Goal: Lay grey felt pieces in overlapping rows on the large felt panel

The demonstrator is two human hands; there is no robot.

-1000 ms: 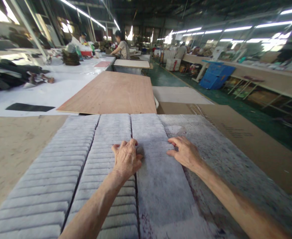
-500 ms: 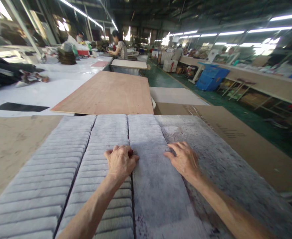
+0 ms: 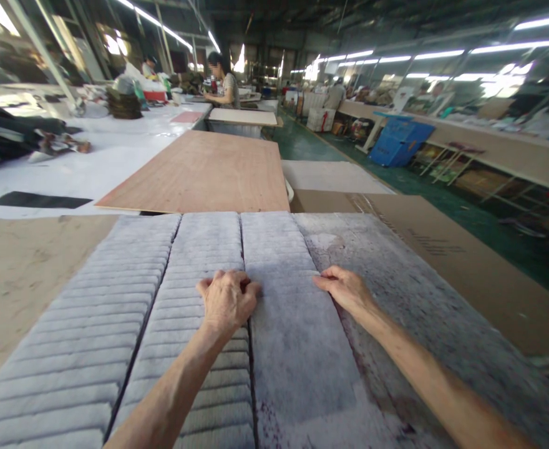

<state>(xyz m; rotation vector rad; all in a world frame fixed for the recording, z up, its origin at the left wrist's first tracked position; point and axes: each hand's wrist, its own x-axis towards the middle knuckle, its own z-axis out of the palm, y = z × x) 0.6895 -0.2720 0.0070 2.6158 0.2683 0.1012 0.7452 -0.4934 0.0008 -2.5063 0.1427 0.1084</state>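
Three stacks of grey felt strips lie side by side on a grey felt-covered work surface (image 3: 419,312). My left hand (image 3: 226,300) is curled over the gap between the middle stack (image 3: 199,349) and the right stack (image 3: 288,349), fingers dug into the right stack's left edge. My right hand (image 3: 344,290) is closed along that same stack's right edge, thumb on top. The left stack (image 3: 101,337) is untouched.
A plywood sheet (image 3: 209,171) lies beyond the stacks, brown cardboard (image 3: 466,268) to the right, a tan board (image 3: 26,274) to the left. A white table (image 3: 82,162) holds dark fabric. A blue crate (image 3: 398,142) sits in the green aisle. People work at far tables.
Both hands slid slightly back along the right stack's edges and tightened on them; my right hand turned more onto its side. The camera shifted a little.
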